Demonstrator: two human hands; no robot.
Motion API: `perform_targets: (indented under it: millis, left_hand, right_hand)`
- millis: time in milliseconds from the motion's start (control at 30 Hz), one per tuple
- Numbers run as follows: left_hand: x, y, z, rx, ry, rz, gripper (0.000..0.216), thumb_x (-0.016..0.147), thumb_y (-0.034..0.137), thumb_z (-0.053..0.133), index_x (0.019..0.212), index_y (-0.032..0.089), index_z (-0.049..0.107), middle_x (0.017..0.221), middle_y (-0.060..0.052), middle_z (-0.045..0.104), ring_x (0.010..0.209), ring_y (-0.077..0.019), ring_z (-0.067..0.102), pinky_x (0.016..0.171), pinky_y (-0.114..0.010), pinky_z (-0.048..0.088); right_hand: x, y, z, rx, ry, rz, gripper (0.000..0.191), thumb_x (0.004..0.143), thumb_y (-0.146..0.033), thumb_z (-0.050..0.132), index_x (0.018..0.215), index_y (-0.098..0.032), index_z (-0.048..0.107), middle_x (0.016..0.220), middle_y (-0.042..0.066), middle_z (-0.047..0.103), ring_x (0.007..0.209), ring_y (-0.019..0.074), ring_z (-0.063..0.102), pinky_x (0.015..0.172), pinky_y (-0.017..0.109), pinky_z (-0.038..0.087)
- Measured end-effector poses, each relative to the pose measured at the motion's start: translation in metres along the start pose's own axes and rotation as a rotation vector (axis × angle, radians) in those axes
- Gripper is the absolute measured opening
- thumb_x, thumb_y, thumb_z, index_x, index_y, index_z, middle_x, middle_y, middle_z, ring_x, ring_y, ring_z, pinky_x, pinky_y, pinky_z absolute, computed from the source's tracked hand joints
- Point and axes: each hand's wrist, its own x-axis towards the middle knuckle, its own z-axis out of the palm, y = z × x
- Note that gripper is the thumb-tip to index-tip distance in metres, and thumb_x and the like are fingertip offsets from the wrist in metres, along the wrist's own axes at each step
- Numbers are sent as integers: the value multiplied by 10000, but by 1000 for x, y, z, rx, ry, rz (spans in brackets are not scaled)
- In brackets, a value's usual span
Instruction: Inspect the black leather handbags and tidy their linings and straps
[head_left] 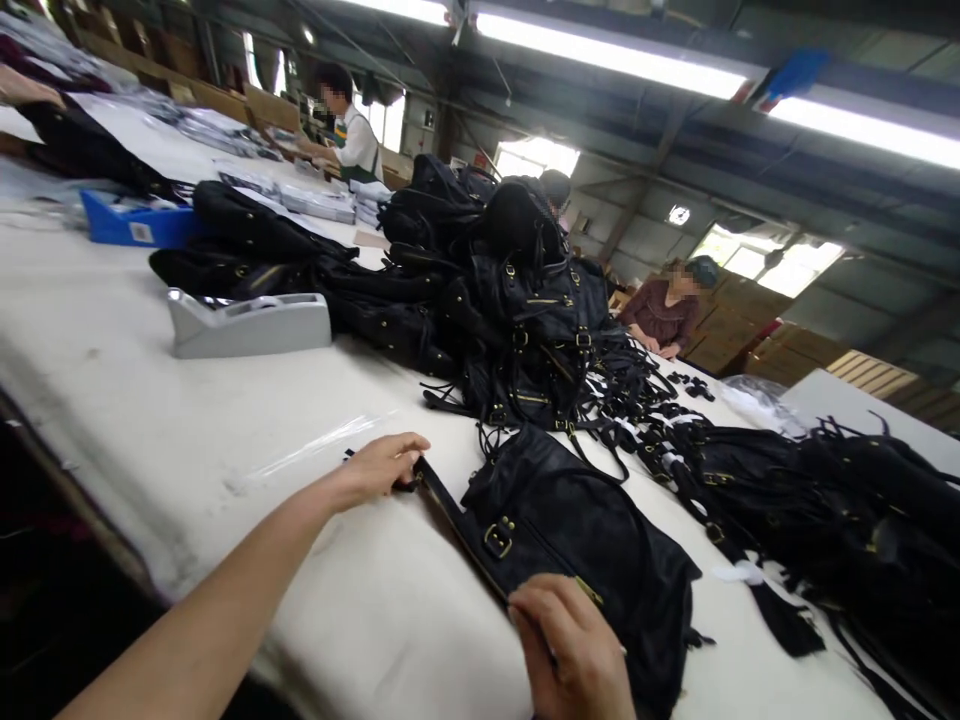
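A black leather bag (570, 530) with gold buckles and a zip along its near edge lies flat on the white table (150, 420) in front of me. My left hand (379, 465) is closed on the left end of the bag's zip edge. My right hand (574, 645) rests at the bag's near right corner, fingers curled and pinching the zip edge. A strip of clear plastic film (315, 445) lies just left of my left hand.
A heap of black bags (517, 290) fills the table's middle, with black straps (810, 490) spread to the right. A grey tape dispenser (247, 322) and a blue tray (127, 222) sit at left. Other people work at the far side, with cartons (757, 340) behind them.
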Motion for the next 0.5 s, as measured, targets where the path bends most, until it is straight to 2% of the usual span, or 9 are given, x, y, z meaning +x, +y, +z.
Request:
perform_targets:
  millis: [67, 167, 267, 367, 500]
  left_hand:
    - [0, -4, -4, -98, -108, -34, 422, 745, 412, 505, 1050, 142, 617, 626, 13, 564, 524, -136, 526, 426, -202, 363]
    - [-2, -12, -10, -250, -206, -42, 436, 681, 421, 608, 1004, 127, 597, 626, 17, 563, 560, -135, 536, 402, -181, 346]
    - [-1, -21, -12, -384, -267, -28, 401, 674, 427, 655, 924, 124, 574, 615, 21, 564, 510, -101, 505, 390, -162, 340]
    - [2, -26, -8, -518, -290, 11, 407, 676, 470, 681, 859, 144, 521, 602, 41, 544, 443, -64, 454, 355, -144, 293]
    - [7, -30, -6, -665, -324, 28, 471, 640, 516, 714, 857, 163, 491, 621, 26, 561, 491, -92, 534, 339, -136, 273]
  right_hand:
    - [27, -8, 19, -22, -101, -26, 206, 937, -124, 441, 961, -227, 618, 893, 47, 634, 766, 200, 595, 682, 296, 480]
    - [64, -14, 50, -138, -226, -35, 203, 905, -96, 503, 965, -244, 627, 913, 19, 634, 764, 193, 588, 667, 282, 458]
    - [93, -15, 83, -289, -326, -129, 223, 883, -90, 571, 1028, -252, 621, 991, 16, 628, 789, 194, 583, 657, 281, 437]
    - [111, -15, 105, -367, -334, -262, 157, 899, -98, 557, 1003, -202, 614, 1050, 56, 625, 807, 211, 573, 681, 309, 426]
    - [120, -11, 111, -288, -237, -374, 199, 967, -138, 410, 991, -199, 598, 1050, 79, 633, 799, 212, 586, 699, 326, 417]
